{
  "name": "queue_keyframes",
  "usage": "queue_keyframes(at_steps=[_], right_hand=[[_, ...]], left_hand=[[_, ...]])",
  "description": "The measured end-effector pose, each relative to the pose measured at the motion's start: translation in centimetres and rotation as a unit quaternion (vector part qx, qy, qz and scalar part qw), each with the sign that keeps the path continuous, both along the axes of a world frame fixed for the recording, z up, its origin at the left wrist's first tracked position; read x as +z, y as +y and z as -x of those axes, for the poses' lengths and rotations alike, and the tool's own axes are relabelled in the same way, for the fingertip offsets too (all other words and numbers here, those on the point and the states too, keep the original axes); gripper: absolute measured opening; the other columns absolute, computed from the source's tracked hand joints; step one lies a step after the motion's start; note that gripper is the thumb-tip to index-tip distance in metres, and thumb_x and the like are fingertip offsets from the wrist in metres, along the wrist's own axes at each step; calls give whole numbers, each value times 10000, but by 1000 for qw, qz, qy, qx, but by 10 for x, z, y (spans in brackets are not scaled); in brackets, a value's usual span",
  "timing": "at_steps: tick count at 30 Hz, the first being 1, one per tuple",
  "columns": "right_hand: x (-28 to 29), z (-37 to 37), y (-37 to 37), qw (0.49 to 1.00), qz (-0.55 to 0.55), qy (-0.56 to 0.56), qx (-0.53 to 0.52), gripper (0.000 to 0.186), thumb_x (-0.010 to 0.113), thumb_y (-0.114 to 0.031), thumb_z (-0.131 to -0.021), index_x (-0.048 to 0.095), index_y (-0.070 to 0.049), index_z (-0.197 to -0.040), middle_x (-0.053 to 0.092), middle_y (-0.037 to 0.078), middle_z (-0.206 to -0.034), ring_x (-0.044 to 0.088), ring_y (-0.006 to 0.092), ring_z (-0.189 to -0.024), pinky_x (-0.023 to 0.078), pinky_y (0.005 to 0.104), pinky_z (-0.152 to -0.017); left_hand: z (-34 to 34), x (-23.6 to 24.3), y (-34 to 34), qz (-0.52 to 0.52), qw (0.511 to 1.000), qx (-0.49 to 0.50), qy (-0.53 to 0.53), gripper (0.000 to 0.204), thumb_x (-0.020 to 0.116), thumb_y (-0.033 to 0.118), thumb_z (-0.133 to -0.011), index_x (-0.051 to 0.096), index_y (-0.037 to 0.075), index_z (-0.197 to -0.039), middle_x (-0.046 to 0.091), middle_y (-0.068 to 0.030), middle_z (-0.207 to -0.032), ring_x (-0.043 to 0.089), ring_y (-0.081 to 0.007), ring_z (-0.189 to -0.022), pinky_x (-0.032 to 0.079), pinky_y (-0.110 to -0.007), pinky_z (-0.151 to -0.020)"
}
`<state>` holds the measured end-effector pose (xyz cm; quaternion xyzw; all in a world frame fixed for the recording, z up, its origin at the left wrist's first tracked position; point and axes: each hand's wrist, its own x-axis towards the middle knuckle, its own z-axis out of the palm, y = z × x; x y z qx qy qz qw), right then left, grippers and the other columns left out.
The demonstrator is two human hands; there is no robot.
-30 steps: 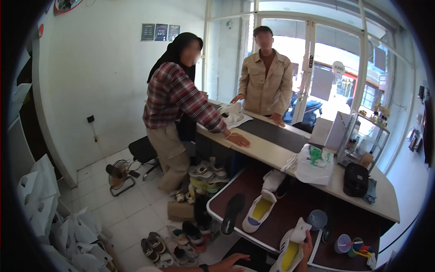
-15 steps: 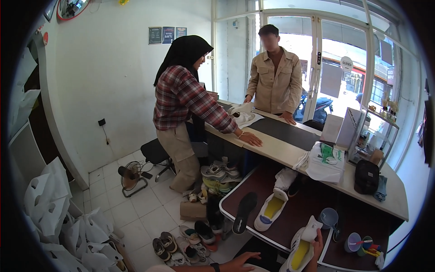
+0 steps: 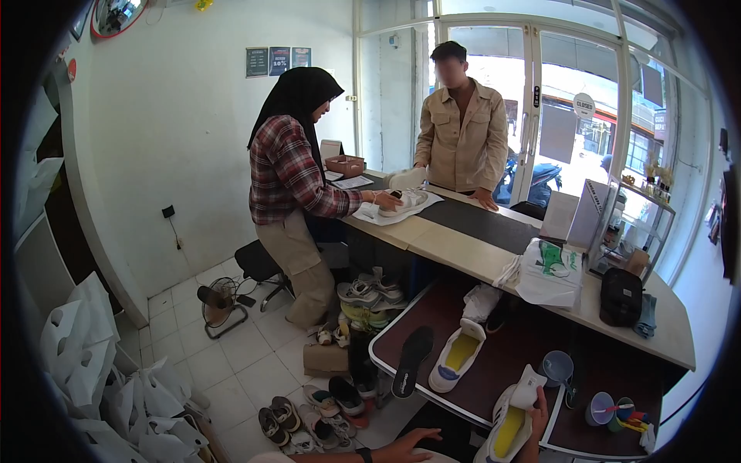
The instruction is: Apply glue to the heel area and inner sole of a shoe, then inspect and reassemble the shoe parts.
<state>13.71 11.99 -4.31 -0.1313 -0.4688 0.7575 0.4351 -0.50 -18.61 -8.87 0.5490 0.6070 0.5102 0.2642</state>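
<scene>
My right hand grips the side of a white sneaker at the lower edge; its tongue is pulled up and a yellow inner sole shows. My left hand is to the left of that shoe, apart from it, with fingers stretched out over something dark. On the low dark-red table lies the matching white sneaker, also yellow inside. Beside it, at the table's left edge, rests a black insole.
Cups and a blue dipper stand on the right of the low table. Several shoes cover the floor to the left. A long counter runs behind. Two people stand at it, one handling a sneaker. White bags crowd the left.
The person in the plaid shirt has straightened and drawn their hand back from the counter to the shoe there. My view has shifted slightly; my hands look much the same.
</scene>
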Motion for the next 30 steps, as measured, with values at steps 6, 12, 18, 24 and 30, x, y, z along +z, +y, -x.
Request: queue_keyframes(at_steps=[6, 12, 18, 24, 30], right_hand=[[4, 1, -3, 1000, -14, 7, -2, 707, 447, -24, -719, 378, 15, -1421, 524, 261, -1297, 623, 357, -1073, 552, 435, -899], [3, 0, -1, 1000, -21, -11, -4, 698, 425, 12, -723, 385, 15, -1420, 516, 261, -1306, 610, 357, -1095, 537, 439, -923], [12, -1, -6, 999, -26, -19, 0, 698, 427, 4, -722, 390, 15, -1419, 519, 251, -1309, 609, 341, -1104, 536, 420, -930], [14, -1, -8, 1000, -1, -13, -4, 702, 426, 4, -710, 403, 16, -1412, 530, 237, -1304, 615, 334, -1096, 533, 414, -935], [9, 0, -6, 999, -19, -24, -23, 707, 423, 1, -704, 408, 13, -1411, 539, 235, -1290, 622, 330, -1081, 536, 410, -927]], left_hand=[[0, 0, -1, 11, 1000, -2, -7, 771, 685, 226, -875, 237, 101, -1489, 431, -163, -1368, 416, -335, -1266, 302, -492, -1082], [1, 3, -1, 21, 1000, -2, 14, 762, 677, 224, -878, 238, 94, -1487, 422, -162, -1373, 409, -334, -1274, 304, -486, -1089], [0, 8, -2, 11, 1000, -2, 9, 757, 667, 219, -889, 228, 87, -1490, 416, -154, -1381, 414, -324, -1274, 318, -470, -1091], [1, 7, 0, 12, 1000, -16, 5, 751, 657, 189, -893, 217, 88, -1492, 411, -156, -1382, 411, -313, -1282, 342, -467, -1081], [1, -3, 0, 12, 1000, -6, 13, 758, 665, 180, -884, 220, 86, -1490, 422, -170, -1370, 409, -321, -1287, 354, -471, -1073]])
